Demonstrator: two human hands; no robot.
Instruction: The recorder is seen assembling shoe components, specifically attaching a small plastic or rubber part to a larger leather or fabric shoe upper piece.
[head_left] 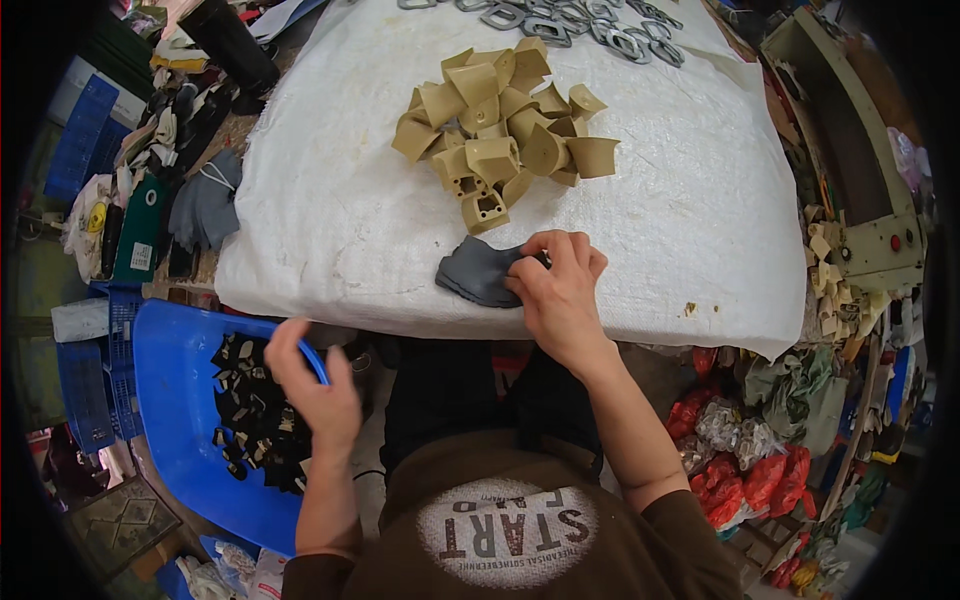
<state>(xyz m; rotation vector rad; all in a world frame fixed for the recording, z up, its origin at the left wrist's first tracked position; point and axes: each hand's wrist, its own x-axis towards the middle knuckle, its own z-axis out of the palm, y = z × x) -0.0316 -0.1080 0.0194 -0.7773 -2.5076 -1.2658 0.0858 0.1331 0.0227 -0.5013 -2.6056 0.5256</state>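
Partly hidden by one of the hands [565, 300], grey piece [476, 273]

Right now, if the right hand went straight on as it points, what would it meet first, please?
Probably the heap of tan, curved, plastic-looking pieces, beyond the dark grey, flattish piece the right hand holds, though depth is unclear.

on the table [330, 200], flat pieces [472, 272] lie at six o'clock from the heaped parts [492, 157], rings [622, 43] at one; off it, the basin [168, 385] at seven-thirty.
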